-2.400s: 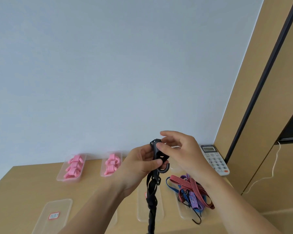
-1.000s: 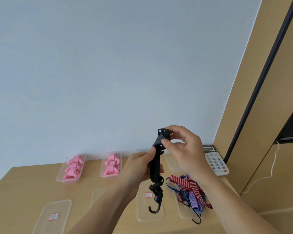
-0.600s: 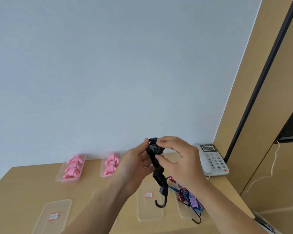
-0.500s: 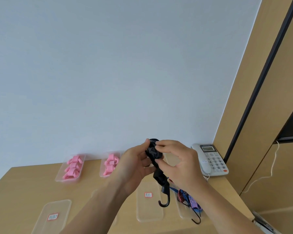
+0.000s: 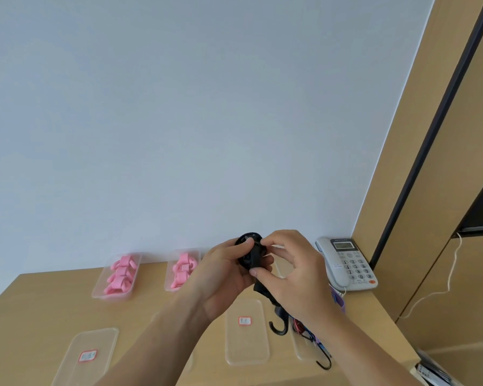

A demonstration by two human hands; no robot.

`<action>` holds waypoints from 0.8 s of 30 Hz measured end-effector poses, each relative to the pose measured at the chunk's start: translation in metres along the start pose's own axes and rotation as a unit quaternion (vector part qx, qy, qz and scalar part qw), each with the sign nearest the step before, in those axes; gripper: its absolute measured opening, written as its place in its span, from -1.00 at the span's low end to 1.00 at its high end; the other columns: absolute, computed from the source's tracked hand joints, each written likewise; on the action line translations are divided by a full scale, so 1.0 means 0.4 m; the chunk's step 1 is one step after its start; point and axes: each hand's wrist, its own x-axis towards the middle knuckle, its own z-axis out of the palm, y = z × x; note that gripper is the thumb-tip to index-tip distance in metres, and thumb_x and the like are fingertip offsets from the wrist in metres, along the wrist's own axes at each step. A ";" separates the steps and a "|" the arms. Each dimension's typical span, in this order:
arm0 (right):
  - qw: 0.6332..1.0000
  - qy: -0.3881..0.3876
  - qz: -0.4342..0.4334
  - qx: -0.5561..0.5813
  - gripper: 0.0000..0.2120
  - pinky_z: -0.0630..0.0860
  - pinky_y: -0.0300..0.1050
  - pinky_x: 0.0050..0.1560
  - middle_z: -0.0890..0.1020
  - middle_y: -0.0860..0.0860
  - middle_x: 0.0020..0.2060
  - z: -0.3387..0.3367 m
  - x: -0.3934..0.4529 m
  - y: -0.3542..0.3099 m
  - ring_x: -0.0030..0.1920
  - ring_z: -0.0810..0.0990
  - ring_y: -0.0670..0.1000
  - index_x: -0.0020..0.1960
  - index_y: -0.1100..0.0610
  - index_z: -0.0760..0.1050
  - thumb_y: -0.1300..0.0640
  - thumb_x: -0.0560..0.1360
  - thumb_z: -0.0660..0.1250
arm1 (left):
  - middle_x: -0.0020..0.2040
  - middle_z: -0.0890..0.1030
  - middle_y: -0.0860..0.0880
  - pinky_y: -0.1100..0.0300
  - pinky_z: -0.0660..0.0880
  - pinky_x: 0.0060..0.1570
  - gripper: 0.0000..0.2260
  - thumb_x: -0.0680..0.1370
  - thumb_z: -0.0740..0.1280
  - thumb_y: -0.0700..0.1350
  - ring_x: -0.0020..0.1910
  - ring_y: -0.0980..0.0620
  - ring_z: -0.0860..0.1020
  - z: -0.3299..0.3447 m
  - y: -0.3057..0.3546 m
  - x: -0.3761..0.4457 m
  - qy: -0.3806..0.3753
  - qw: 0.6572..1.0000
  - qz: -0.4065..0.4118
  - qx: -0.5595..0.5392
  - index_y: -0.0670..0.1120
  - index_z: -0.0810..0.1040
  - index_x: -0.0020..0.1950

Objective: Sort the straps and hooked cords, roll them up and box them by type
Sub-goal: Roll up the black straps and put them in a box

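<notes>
A pale wall rises behind a light wooden bench (image 5: 39, 316), with tan panels and a dark strip at the right. Above the middle of the bench, both hands hold a black hooked cord (image 5: 253, 254) wound into a small coil. The left hand (image 5: 223, 277) curls around the coil from the left, thumb on its top. The right hand (image 5: 293, 271) pinches the coil's right side between thumb and fingers. The cord's loose end hangs below the right hand and ends in a black hook (image 5: 278, 327) just above the bench.

Under the hands lies a clear flat lid with a red-edged label (image 5: 247, 337). Just beside it, toward the right edge, a tangle of coloured cords (image 5: 310, 332) lies on another clear piece, partly hidden by the right forearm, with one black hook reaching toward the front edge. A second labelled lid (image 5: 85, 355) lies near the front left.

Along the back edge stand two clear boxes of rolled pink straps, one at the left (image 5: 117, 275) and one nearer the middle (image 5: 181, 270). A white desk telephone (image 5: 346, 263) sits at the back right corner.
</notes>
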 end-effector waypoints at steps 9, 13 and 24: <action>0.924 -0.197 0.322 0.058 -0.21 0.46 -0.29 -0.03 0.63 -0.15 -0.11 0.015 -0.023 -0.010 -0.10 0.59 -0.27 0.43 -0.17 0.25 -0.05 0.34 0.61 | -0.03 0.60 -0.26 -0.09 0.59 0.07 -0.72 0.68 0.23 -0.24 -0.06 -0.18 0.61 -0.011 0.010 0.010 0.049 0.997 0.067 -0.004 -0.39 0.47 0.32; 0.923 -0.219 0.312 0.055 -0.43 0.46 -0.35 -0.23 0.63 -0.10 -0.24 0.018 -0.030 -0.022 -0.30 0.59 -0.18 0.31 -0.17 0.38 0.11 0.42 0.55 | -0.04 0.60 -0.22 -0.13 0.56 0.10 -0.75 0.68 0.25 -0.26 -0.03 -0.17 0.61 -0.024 0.005 0.016 0.090 0.991 0.101 0.015 -0.33 0.48 0.32; 0.951 -0.192 0.239 -0.029 -0.67 0.45 -0.37 -0.12 0.68 -0.15 -0.22 -0.010 0.000 -0.017 -0.20 0.61 -0.26 0.07 -0.10 0.61 0.28 0.44 0.48 | 0.18 0.62 0.04 0.18 0.59 0.15 -0.43 0.64 0.33 -0.18 0.09 0.04 0.63 -0.038 -0.012 0.003 0.208 0.920 0.179 0.281 0.14 0.24 0.60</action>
